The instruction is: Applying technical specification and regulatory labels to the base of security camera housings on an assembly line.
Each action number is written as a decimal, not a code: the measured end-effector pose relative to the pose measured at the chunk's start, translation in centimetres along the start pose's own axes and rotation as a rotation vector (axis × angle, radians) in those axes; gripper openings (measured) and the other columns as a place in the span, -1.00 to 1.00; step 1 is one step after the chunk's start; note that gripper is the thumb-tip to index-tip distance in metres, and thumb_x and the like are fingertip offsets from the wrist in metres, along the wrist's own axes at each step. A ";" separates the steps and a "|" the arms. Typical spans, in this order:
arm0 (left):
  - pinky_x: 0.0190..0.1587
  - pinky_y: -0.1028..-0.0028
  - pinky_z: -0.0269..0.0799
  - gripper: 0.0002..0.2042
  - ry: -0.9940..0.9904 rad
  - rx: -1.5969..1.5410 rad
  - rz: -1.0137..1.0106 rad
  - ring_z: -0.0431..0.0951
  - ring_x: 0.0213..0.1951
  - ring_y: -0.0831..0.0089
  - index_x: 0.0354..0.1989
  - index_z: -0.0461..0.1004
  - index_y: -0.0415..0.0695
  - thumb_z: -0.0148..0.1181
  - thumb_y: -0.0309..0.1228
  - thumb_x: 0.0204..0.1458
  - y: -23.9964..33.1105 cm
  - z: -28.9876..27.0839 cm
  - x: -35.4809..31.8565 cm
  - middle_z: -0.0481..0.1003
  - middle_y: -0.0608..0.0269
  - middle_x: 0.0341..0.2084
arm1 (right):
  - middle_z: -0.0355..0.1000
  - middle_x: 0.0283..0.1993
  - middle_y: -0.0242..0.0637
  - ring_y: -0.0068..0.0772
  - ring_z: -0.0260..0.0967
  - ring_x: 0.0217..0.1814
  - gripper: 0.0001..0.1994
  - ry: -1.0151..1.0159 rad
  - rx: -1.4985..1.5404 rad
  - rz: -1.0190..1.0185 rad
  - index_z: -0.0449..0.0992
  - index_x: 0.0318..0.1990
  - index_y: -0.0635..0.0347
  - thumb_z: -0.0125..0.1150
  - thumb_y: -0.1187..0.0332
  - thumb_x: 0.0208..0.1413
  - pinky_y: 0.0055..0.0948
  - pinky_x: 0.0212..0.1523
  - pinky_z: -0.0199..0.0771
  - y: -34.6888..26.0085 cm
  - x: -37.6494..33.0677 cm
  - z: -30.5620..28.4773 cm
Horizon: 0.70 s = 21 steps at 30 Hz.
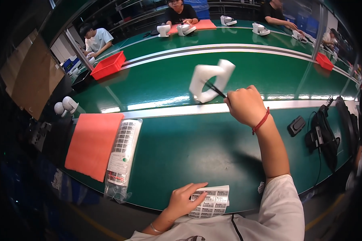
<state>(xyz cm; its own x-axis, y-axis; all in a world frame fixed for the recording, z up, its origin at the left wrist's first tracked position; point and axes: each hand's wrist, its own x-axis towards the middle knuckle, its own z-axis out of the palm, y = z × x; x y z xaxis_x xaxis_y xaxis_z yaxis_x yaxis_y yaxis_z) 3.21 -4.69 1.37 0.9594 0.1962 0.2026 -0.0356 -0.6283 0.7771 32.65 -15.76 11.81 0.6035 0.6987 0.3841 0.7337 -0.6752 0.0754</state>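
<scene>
My right hand [245,105] is raised over the far edge of my bench, closed on a thin black cable [215,88]. Just beyond the fist is a white C-shaped part [202,78], tilted above the green belt and slightly blurred; the cable reaches into its opening. At the front edge of the bench, my left hand [185,202] holds a sheet of small printed labels [215,201] by its left side, fingers lying across its face. Part of its grip is hidden beneath the sheet.
Left on the bench lie an orange foam sheet [93,144] and a bagged label stack [124,148]. A white rounded device [66,105] stands behind them. Right are a black adapter [297,125] and black cables [326,138]. Red bins [108,65] and co-workers [181,14] are across the belt.
</scene>
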 end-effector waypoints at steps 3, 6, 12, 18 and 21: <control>-0.38 0.45 0.56 -0.72 -0.006 0.009 0.009 0.65 -0.44 0.33 -0.06 0.63 -0.06 0.37 -0.32 0.04 0.0 -0.1 0.0 0.63 0.19 -0.37 | 0.48 -0.60 -0.20 -0.11 0.46 -0.48 -0.69 0.039 -0.046 0.075 0.55 -0.57 0.15 0.18 0.24 0.19 -0.17 -0.17 0.36 0.0 0.1 0.1; -0.40 0.45 0.55 -0.72 -0.004 0.008 0.008 0.64 -0.46 0.33 -0.07 0.63 -0.07 0.37 -0.32 0.04 -0.1 0.0 0.0 0.63 0.19 -0.38 | 0.49 -0.59 -0.23 -0.12 0.47 -0.47 -0.75 0.071 -0.056 0.081 0.57 -0.56 0.14 0.23 0.28 0.14 -0.18 -0.15 0.36 0.4 0.2 0.1; -0.41 0.45 0.55 -0.72 0.005 0.009 0.021 0.64 -0.46 0.33 -0.06 0.63 -0.07 0.37 -0.32 0.04 -0.2 0.1 -0.1 0.63 0.19 -0.38 | 0.52 -0.57 -0.21 -0.13 0.47 -0.48 -0.91 0.107 0.055 -0.026 0.61 -0.55 0.10 0.31 0.42 -0.05 -0.25 -0.07 0.36 0.9 0.3 0.0; -0.41 0.44 0.55 -0.72 -0.004 0.019 0.023 0.64 -0.46 0.33 -0.06 0.63 -0.05 0.36 -0.31 0.04 -0.2 0.0 0.0 0.62 0.20 -0.39 | 0.49 -0.59 -0.15 -0.08 0.45 -0.53 -0.89 0.089 0.086 -0.067 0.58 -0.58 0.13 0.25 0.44 -0.06 -0.23 -0.10 0.36 0.4 0.0 -0.1; -0.41 0.43 0.55 -0.72 0.002 0.027 0.036 0.63 -0.47 0.33 -0.06 0.63 -0.05 0.36 -0.30 0.05 -0.2 0.0 0.0 0.62 0.20 -0.40 | 0.49 -0.59 -0.21 -0.09 0.45 -0.49 -0.83 0.049 -0.008 0.011 0.58 -0.55 0.12 0.26 0.34 0.06 -0.20 -0.08 0.37 0.1 0.1 -0.2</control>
<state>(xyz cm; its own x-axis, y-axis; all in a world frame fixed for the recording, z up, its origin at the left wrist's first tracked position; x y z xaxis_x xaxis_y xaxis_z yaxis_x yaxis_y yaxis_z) 3.19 -4.56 1.20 0.9569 0.1748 0.2318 -0.0628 -0.6548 0.7532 32.78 -15.78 12.02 0.5951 0.6792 0.4296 0.7248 -0.6845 0.0782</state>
